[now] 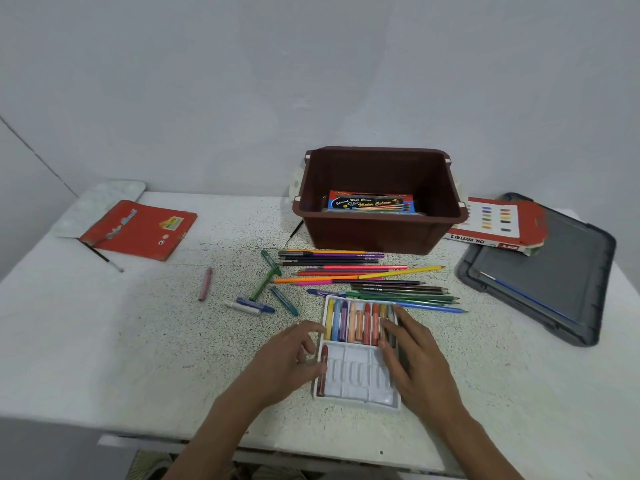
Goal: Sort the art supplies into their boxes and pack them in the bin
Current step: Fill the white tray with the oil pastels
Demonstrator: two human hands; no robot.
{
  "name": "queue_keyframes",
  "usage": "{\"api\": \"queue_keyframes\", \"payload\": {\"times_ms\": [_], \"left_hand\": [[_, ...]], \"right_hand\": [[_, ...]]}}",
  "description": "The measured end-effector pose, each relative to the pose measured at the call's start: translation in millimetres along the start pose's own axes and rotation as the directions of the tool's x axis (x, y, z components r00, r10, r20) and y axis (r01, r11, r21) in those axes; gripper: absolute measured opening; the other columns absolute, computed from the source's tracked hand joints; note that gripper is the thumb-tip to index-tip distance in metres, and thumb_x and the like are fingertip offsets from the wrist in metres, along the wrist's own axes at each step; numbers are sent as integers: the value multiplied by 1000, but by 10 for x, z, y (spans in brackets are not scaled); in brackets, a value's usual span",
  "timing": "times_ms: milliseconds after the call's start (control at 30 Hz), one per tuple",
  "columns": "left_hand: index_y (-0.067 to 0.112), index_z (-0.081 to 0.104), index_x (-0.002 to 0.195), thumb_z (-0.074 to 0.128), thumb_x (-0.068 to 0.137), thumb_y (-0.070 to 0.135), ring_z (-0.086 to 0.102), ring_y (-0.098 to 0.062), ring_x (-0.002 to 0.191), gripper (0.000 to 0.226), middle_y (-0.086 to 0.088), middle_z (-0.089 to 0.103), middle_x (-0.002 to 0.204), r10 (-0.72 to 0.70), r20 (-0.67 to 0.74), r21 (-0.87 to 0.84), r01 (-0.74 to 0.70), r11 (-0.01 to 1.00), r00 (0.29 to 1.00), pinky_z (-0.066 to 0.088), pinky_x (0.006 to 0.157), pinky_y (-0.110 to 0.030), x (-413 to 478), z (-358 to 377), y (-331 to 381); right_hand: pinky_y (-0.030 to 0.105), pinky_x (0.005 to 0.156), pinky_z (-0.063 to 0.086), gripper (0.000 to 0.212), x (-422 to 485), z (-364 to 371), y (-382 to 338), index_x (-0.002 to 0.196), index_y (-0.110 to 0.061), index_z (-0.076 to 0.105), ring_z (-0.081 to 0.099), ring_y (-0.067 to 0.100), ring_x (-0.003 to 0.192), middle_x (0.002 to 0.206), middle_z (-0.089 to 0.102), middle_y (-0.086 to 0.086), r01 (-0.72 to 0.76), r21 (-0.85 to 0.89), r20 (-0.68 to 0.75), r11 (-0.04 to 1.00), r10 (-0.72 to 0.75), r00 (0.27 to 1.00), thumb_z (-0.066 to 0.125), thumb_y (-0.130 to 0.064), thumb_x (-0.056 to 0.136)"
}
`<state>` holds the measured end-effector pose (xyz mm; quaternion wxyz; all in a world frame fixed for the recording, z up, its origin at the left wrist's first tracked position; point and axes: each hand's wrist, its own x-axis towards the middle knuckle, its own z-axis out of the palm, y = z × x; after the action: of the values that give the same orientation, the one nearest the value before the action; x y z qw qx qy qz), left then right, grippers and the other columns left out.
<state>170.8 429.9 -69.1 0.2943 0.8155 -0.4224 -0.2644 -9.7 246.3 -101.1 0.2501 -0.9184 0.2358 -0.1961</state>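
Note:
A white plastic pastel tray (356,379) lies near the table's front edge. Its far row holds several oil pastels (353,322); a dark red pastel (323,370) lies in the near row's left slot. My left hand (291,358) rests at the tray's left edge, fingers curled beside the red pastel. My right hand (415,355) lies flat over the tray's right side, fingers spread. Loose pastels (266,292) lie to the left, coloured pencils (367,278) behind the tray. The brown bin (377,233) holds a watercolour box (372,202).
The oil pastel box (495,223) lies open on a grey bin lid (547,271) at the right, with a blue brush (526,296) on the lid. A red drawing book (138,230), a white palette (100,199) and a thin brush (104,258) sit far left.

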Motion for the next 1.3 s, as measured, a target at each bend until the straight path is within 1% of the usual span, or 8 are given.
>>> {"api": "queue_keyframes", "payload": {"times_ms": [200, 333, 433, 500, 600, 800, 1133, 1300], "left_hand": [[43, 45, 122, 76, 82, 37, 57, -5, 72, 51, 10, 59, 90, -24, 52, -27, 26, 999, 998, 54, 74, -32, 34, -27, -24], [41, 49, 118, 75, 83, 41, 57, 1, 70, 44, 10, 62, 84, -15, 96, -21, 18, 1000, 995, 51, 69, -21, 78, -94, -2], [37, 57, 107, 70, 87, 42, 59, 0, 72, 24, 11, 63, 80, 13, 1, -14, -13, 1000, 1000, 49, 66, -16, 152, -195, 13], [32, 60, 104, 65, 92, 34, 58, -1, 73, 13, 13, 61, 84, 66, -133, 101, -53, 993, 989, 49, 68, -19, 226, -285, 16], [22, 64, 115, 62, 94, 20, 57, -7, 87, 21, 7, 58, 106, 142, -242, 328, -57, 943, 960, 52, 82, -29, 343, -450, -29], [29, 61, 129, 58, 95, 16, 46, -15, 117, 37, 3, 50, 129, 110, -115, 578, -24, 816, 987, 41, 101, -32, 507, -610, -189], [23, 67, 112, 60, 95, 32, 50, -16, 107, 20, 5, 58, 115, 245, -118, 570, -136, 810, 962, 36, 94, -32, 565, -637, -206], [19, 65, 107, 64, 94, 22, 58, -10, 90, 13, 8, 64, 99, 348, -199, 406, -246, 880, 916, 49, 87, -37, 519, -592, -12]], "right_hand": [[30, 104, 37, 48, 1, -13, -13, 135, -14, 58, 44, 18, 133, 150, 42, 1, -1, 0, 2, 1000, 1, 1000, 44, -40, 98], [31, 106, 37, 49, -1, -13, -9, 136, -15, 57, 42, 18, 134, 151, 41, 1, -2, -1, 12, 1000, 2, 1000, 43, -42, 98], [32, 105, 40, 49, 9, -3, -10, 136, -15, 57, 44, 19, 134, 151, 41, 1, -2, -2, 10, 1000, 2, 1000, 43, -42, 97], [34, 105, 41, 49, 7, -2, 5, 136, -17, 57, 43, 19, 134, 152, 41, 0, -7, 12, 8, 1000, 7, 1000, 45, -42, 96], [35, 105, 40, 47, 3, -1, 23, 137, -19, 56, 41, 18, 135, 153, 39, -4, 0, 42, 1, 999, 0, 1000, 51, -41, 95], [31, 106, 33, 48, 15, 21, 23, 140, -23, 52, 38, 16, 137, 154, 33, -10, -6, 9, 8, 1000, 6, 1000, 47, -41, 96], [30, 106, 34, 46, 15, 38, 38, 141, -24, 51, 34, 11, 137, 155, 32, -13, -10, 6, 9, 1000, 10, 1000, 45, -36, 97], [29, 104, 35, 45, 15, 41, 35, 139, -22, 53, 31, 4, 134, 154, 33, -13, 5, 8, -16, 1000, -5, 1000, 48, -31, 96]]}}
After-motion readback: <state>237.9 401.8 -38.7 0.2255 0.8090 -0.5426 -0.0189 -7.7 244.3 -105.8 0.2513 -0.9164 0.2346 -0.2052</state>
